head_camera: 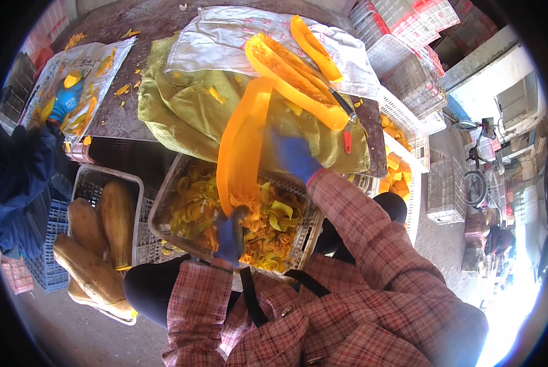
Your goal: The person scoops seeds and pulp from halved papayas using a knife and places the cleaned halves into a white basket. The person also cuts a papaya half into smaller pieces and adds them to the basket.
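A long peeled piece of orange squash slants over a crate of peelings and stringy pulp. My left hand, in a blue glove, grips its lower end, where loose pulp hangs. My right hand, also blue-gloved, is blurred beside the piece's right side; whether it holds something cannot be told. Behind it on the cloth lie a hollowed squash half and a narrower peeled piece. A knife with a black handle rests across the half, and a red-handled tool lies near its right end.
Unpeeled squashes fill and overhang a crate at the left. A co-worker's gloved hand holds a piece on the table's far left. At the right, a white crate holds cut orange chunks. Stacked crates stand behind.
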Tool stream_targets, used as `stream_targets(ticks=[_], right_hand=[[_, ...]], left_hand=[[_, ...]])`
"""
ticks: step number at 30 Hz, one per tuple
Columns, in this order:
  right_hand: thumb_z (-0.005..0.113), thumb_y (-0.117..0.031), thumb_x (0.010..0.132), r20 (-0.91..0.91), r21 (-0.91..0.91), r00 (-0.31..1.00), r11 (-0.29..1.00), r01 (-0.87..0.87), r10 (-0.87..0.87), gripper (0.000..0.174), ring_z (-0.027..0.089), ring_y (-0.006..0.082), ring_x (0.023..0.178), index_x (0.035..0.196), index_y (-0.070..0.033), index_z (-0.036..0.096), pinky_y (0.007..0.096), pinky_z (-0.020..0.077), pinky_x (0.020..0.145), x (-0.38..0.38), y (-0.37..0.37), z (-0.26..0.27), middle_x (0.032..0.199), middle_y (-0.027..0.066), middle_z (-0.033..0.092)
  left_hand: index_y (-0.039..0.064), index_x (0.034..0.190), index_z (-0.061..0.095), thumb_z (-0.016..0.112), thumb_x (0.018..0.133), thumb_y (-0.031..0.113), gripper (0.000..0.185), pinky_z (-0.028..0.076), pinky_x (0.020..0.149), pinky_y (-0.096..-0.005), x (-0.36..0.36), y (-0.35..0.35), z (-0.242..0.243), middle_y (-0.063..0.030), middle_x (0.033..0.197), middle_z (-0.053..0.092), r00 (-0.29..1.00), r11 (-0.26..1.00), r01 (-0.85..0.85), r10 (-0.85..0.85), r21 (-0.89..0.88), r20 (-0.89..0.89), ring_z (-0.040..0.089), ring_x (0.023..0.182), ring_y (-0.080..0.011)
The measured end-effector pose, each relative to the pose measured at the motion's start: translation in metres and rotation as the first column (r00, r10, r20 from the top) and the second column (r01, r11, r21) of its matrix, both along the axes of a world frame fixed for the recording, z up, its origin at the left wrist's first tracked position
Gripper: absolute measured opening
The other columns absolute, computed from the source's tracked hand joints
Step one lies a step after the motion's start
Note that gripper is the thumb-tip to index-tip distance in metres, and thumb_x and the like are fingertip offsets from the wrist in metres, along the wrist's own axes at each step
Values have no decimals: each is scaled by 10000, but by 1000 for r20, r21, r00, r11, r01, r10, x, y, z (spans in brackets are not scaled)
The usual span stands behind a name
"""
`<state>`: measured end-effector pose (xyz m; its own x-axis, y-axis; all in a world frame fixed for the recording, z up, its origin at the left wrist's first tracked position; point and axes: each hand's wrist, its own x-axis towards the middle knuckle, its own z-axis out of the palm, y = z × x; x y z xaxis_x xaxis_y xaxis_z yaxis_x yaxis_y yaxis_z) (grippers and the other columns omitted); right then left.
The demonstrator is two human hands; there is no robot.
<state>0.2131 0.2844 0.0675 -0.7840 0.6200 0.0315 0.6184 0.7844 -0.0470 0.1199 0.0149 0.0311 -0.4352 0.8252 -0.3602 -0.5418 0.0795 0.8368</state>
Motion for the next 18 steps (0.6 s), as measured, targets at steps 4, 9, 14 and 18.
stream_targets(ticks=[4,9,14,18], right_hand=[[613,-140,905,94,-117,995,993,-7,19,641,699,351,761,1491,-7,390,488,522,705,33,-61,-10,794,130,692],[619,-116,872,-96,-312,986,936,-162,138,541,691,396,803,1389,-32,483,508,528,755,68,-128,8,889,175,703],[548,-85,938,0,-165,1000,986,13,-13,431,692,410,793,1367,-50,549,495,552,682,36,-42,31,929,201,703],[542,-130,953,-221,-43,963,988,149,-155,357,704,396,744,1288,-7,550,509,544,634,-23,52,27,790,207,693]], left_hand=[[38,1235,599,625,941,439,498,501,706,-271,-1,-2,-6,-38,1110,632,1000,999,-24,24,-30,14,586,972,-118],[48,1324,563,629,996,372,466,546,844,-319,-3,-7,-8,-49,1205,629,996,999,10,-6,51,-87,630,1122,-180],[42,1300,567,649,977,404,492,543,860,-334,-2,-4,-4,-54,1197,624,997,1000,-6,6,8,78,627,1119,-181],[56,1263,602,668,935,453,519,527,737,-296,-1,-3,-1,-28,1167,644,997,999,-30,32,-25,71,621,1046,-142]])
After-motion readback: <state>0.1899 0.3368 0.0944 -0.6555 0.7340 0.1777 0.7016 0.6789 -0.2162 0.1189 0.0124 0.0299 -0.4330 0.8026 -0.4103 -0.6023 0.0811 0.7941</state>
